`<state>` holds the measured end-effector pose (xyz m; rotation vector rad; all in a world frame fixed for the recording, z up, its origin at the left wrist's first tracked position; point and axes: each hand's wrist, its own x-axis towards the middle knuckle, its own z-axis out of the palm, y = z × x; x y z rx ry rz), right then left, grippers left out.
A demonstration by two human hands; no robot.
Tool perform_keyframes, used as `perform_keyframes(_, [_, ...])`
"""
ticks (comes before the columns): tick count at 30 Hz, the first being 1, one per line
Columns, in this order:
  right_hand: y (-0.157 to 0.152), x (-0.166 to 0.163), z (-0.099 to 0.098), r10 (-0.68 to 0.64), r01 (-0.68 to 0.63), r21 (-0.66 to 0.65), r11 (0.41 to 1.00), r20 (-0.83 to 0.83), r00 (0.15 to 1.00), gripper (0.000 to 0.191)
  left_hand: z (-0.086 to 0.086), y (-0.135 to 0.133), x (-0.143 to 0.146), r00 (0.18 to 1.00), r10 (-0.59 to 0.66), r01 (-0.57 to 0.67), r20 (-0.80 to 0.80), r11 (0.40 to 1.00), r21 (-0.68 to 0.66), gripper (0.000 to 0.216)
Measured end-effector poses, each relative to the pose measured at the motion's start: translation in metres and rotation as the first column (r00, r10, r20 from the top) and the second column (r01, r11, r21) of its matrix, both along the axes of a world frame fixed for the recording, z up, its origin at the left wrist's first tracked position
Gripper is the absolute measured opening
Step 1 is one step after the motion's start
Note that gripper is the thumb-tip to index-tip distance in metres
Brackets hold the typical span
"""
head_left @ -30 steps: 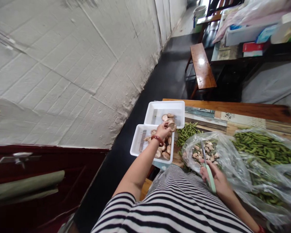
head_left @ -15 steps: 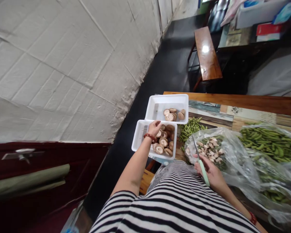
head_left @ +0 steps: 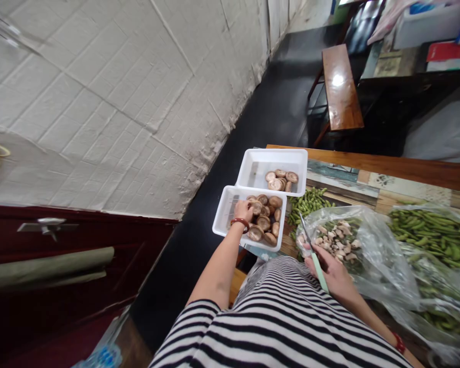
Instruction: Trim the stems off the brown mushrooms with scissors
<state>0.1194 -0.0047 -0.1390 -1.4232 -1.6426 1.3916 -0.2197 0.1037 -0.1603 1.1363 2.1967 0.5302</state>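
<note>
My left hand (head_left: 242, 210), with a red bangle at the wrist, reaches into the nearer white plastic tray (head_left: 221, 214). Its fingers close on a brown-capped mushroom (head_left: 256, 207) at the edge of the pile. More mushrooms (head_left: 263, 223) lie around it, some with their pale undersides up. Several mushrooms (head_left: 276, 184) also sit in the farther white tray (head_left: 249, 168). In my right hand (head_left: 332, 271) is a knife (head_left: 319, 272) with a pale green handle, blade pointing up and away. Beside it, a clear plastic bag (head_left: 371, 240) holds cut mushroom stems (head_left: 339, 240).
Green soybean pods (head_left: 310, 202) lie loose on the wood-patterned table (head_left: 345, 186) beside the trays. More pods (head_left: 429, 232) fill plastic bags at right. A wooden bench (head_left: 341, 87) stands beyond, and a white wall (head_left: 118, 92) runs along the left.
My left hand has drawn back from the border between the trays down into the nearer tray's mushrooms. The right hand still holds the knife. The view has shifted slightly.
</note>
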Motion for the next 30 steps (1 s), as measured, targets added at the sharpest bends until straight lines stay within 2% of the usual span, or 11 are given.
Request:
perform_keyframes(6, [-0.002,0.008,0.004,0.049,-0.063,0.137,0.989,0.109,0.993,0.041,0.012,-0.016,0.020,0.959,0.091,-0.100,0.268,0.995,0.019,0.019])
perform_keyframes(10, [0.002,0.018,0.015,0.094,-0.149,0.272,0.951,0.205,0.974,0.042,0.035,-0.038,0.047,0.838,0.089,-0.132,0.539,0.990,0.043,0.034])
perform_keyframes(14, [0.009,0.033,0.029,0.124,-0.242,0.397,0.885,0.301,0.946,0.046,0.064,-0.052,0.076,0.697,0.007,-0.114,0.717,0.988,0.101,0.051])
perform_keyframes(17, [0.014,0.046,0.038,0.103,-0.333,0.504,0.796,0.431,0.897,0.047,0.083,-0.058,0.091,0.634,-0.054,-0.080,0.772,0.988,0.135,0.052])
perform_keyframes(20, [0.018,0.058,0.045,0.051,-0.434,0.571,0.697,0.564,0.824,0.047,0.096,-0.063,0.100,0.611,-0.099,-0.050,0.786,0.985,0.163,0.050])
perform_keyframes(25, [0.023,0.071,0.051,0.013,-0.484,0.593,0.643,0.623,0.782,0.046,0.108,-0.070,0.111,0.585,-0.190,0.023,0.788,0.976,0.218,0.055])
perform_keyframes(30, [0.023,0.075,0.053,0.005,-0.511,0.593,0.622,0.649,0.760,0.046,0.113,-0.077,0.118,0.582,-0.244,0.072,0.776,0.966,0.249,0.063])
